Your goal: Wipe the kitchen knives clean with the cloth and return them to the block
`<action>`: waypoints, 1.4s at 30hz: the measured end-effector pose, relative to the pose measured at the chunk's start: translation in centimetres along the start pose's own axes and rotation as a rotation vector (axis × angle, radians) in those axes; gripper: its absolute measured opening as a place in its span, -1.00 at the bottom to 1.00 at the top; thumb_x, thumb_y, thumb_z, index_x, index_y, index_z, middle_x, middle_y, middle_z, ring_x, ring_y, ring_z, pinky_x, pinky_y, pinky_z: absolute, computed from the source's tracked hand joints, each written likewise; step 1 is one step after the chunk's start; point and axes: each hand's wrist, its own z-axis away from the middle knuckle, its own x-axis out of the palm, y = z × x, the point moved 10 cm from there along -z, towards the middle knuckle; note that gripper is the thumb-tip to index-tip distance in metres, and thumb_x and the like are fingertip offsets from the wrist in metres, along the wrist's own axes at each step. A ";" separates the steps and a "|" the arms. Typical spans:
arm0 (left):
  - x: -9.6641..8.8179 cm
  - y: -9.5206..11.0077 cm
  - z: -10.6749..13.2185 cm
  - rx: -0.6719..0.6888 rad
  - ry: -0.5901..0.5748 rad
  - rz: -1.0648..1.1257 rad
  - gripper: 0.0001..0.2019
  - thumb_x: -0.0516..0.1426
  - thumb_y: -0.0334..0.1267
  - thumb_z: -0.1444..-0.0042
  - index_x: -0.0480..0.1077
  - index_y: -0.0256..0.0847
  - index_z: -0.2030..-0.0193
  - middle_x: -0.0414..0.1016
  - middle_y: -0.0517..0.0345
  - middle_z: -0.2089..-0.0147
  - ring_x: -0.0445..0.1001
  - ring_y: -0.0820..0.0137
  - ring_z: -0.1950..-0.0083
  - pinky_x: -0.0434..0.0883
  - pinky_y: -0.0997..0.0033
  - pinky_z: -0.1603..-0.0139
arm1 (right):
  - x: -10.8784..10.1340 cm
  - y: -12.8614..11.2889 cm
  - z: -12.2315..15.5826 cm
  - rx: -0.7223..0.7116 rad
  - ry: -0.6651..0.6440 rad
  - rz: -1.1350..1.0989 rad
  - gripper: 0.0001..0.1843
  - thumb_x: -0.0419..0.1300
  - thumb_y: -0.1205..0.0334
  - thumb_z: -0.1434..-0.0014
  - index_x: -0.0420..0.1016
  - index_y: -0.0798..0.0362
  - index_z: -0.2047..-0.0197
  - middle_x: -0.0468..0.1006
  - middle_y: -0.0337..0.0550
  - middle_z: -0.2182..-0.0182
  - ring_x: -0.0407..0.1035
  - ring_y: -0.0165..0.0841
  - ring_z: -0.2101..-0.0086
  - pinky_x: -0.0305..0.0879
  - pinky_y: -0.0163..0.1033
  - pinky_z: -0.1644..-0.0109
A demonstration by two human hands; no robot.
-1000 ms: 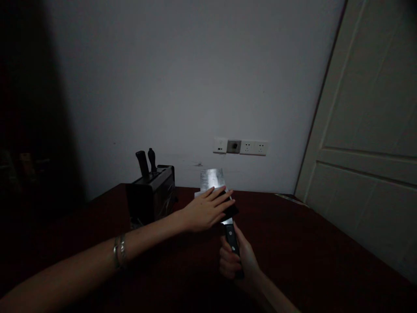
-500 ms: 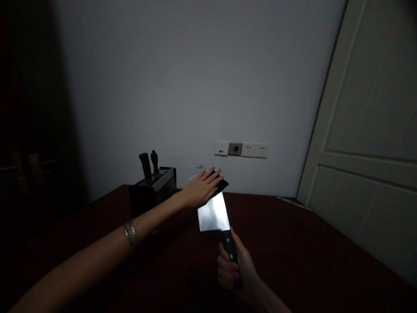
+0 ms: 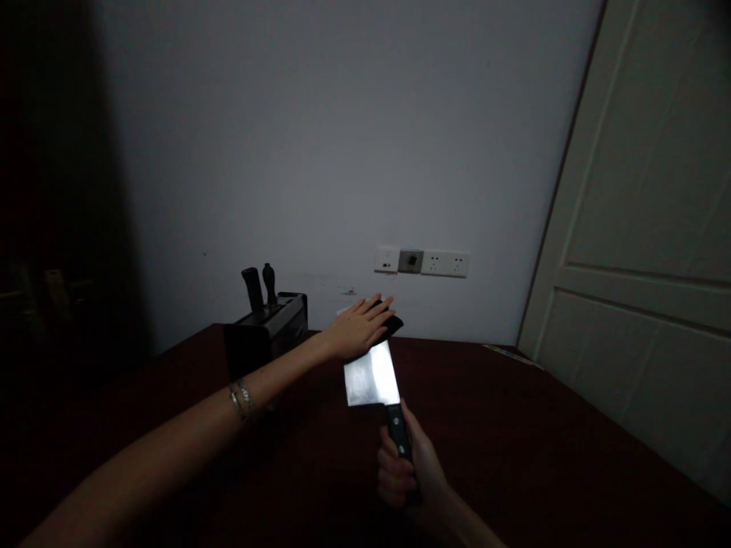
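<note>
My right hand (image 3: 406,470) is wrapped round the black handle of a cleaver (image 3: 370,374), whose broad shiny blade points away from me over the dark red table (image 3: 514,426). My left hand (image 3: 359,329) lies flat with fingers stretched out on a dark cloth (image 3: 391,325), pressing it onto the far end of the blade. Bracelets sit on my left wrist.
A dark knife block (image 3: 267,332) with two black handles sticking up stands at the table's back left. Wall sockets (image 3: 422,262) are on the grey wall behind. A pale door (image 3: 645,251) stands at the right. The left side of the room is in deep shadow.
My left hand with the cloth has slid from near the handle to the blade's far end. The cleaver has been drawn back a little toward me.
</note>
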 end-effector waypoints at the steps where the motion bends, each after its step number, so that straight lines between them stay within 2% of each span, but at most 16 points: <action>1: 0.0 -0.6 -0.2 -0.017 0.006 -0.005 -0.54 -0.29 -0.14 -0.27 -0.03 -0.22 -0.26 -0.19 0.07 -0.35 -0.28 0.31 -0.35 -0.09 0.19 -0.25 | 0.0 0.0 0.0 0.000 0.002 0.011 -0.26 -0.30 -0.39 -0.03 0.13 0.05 0.79 -0.03 -0.44 0.93 -0.29 -0.60 0.87 -0.18 -0.44 0.84; 3: -0.3 -1.1 -0.4 -0.043 0.029 -0.013 -0.54 -0.29 -0.15 -0.27 -0.03 -0.22 -0.26 -0.19 0.07 -0.35 -0.28 0.29 -0.35 -0.10 0.18 -0.25 | 0.1 -0.2 0.0 -0.009 0.002 0.030 -0.26 -0.29 -0.39 -0.02 0.12 0.05 0.79 -0.03 -0.44 0.93 -0.29 -0.60 0.87 -0.18 -0.44 0.84; 5: -0.7 -0.4 -0.2 -0.049 0.045 -0.019 -0.55 -0.28 -0.15 -0.26 -0.03 -0.23 -0.25 -0.19 0.07 -0.35 -0.28 0.28 -0.35 -0.10 0.18 -0.25 | 0.3 -0.4 0.0 -0.015 -0.006 0.040 -0.27 -0.29 -0.39 -0.03 0.11 0.05 0.79 -0.03 -0.44 0.93 -0.29 -0.60 0.88 -0.17 -0.44 0.84; 7: -0.9 1.3 0.3 -0.024 0.046 -0.016 -0.55 -0.25 -0.16 -0.26 -0.01 -0.22 -0.25 -0.18 0.07 -0.35 -0.29 0.27 -0.35 -0.11 0.18 -0.26 | 0.3 -0.6 0.1 -0.020 -0.010 0.043 -0.27 -0.29 -0.38 -0.03 0.10 0.04 0.79 -0.03 -0.45 0.92 -0.29 -0.60 0.87 -0.17 -0.44 0.84; 12: -1.5 7.0 2.0 0.118 0.048 0.024 -0.56 -0.20 -0.14 -0.25 0.02 -0.18 -0.24 -0.15 0.15 -0.35 -0.26 0.29 -0.35 -0.12 0.22 -0.27 | 0.1 -1.4 0.3 -0.065 -0.007 0.060 -0.32 -0.19 -0.36 -0.03 0.15 0.05 0.75 -0.01 -0.46 0.91 -0.29 -0.61 0.87 -0.15 -0.45 0.83; 15: -2.0 8.1 2.4 0.157 0.057 0.034 -0.56 -0.20 -0.14 -0.25 0.02 -0.17 -0.24 -0.13 0.18 -0.34 -0.24 0.32 -0.35 -0.12 0.24 -0.28 | 0.2 -1.6 0.3 -0.075 -0.024 0.075 -0.36 -0.10 -0.34 0.00 0.18 0.05 0.74 0.02 -0.45 0.92 -0.27 -0.61 0.87 -0.13 -0.45 0.84; 18: -2.1 6.6 1.8 0.134 0.053 0.029 -0.56 -0.21 -0.14 -0.25 0.03 -0.18 -0.24 -0.13 0.17 -0.34 -0.25 0.33 -0.35 -0.12 0.24 -0.28 | 0.2 -1.3 0.2 -0.071 -0.023 0.063 -0.36 -0.08 -0.32 -0.01 0.18 0.06 0.76 0.03 -0.45 0.92 -0.24 -0.61 0.88 -0.12 -0.45 0.84; 25: -1.7 -0.4 -0.2 0.004 0.041 -0.003 -0.56 -0.26 -0.15 -0.27 -0.02 -0.19 -0.25 -0.20 0.13 -0.36 -0.28 0.31 -0.35 -0.11 0.20 -0.27 | 0.5 0.0 0.1 -0.015 -0.037 0.043 -0.28 -0.23 -0.34 -0.05 0.16 0.06 0.80 0.03 -0.41 0.92 -0.22 -0.60 0.89 -0.10 -0.44 0.86; 29: -1.6 -3.1 -0.1 -0.021 0.016 0.006 -0.54 -0.28 -0.14 -0.27 -0.09 -0.16 -0.28 -0.23 0.15 -0.36 -0.27 0.32 -0.35 -0.12 0.20 -0.27 | 0.7 0.0 0.1 -0.013 -0.032 0.054 -0.28 -0.25 -0.34 -0.06 0.18 0.07 0.78 0.01 -0.43 0.92 -0.22 -0.60 0.89 -0.09 -0.44 0.85; 34: -1.8 -4.0 0.3 -0.013 0.012 -0.009 -0.53 -0.29 -0.14 -0.27 -0.14 -0.17 -0.29 -0.26 0.14 -0.36 -0.30 0.34 -0.35 -0.15 0.21 -0.28 | 0.9 -0.3 0.2 -0.025 -0.045 0.071 -0.32 -0.15 -0.31 -0.05 0.19 0.07 0.78 0.02 -0.43 0.92 -0.20 -0.60 0.88 -0.09 -0.45 0.84; 42: -2.5 -2.3 1.3 0.024 0.035 -0.055 -0.53 -0.26 -0.16 -0.26 -0.13 -0.21 -0.29 -0.27 0.07 -0.36 -0.33 0.31 -0.35 -0.17 0.18 -0.28 | 1.6 -0.5 0.5 -0.027 -0.120 0.048 -0.41 -0.01 -0.24 -0.03 0.20 0.07 0.75 0.04 -0.44 0.90 -0.20 -0.61 0.87 -0.08 -0.46 0.83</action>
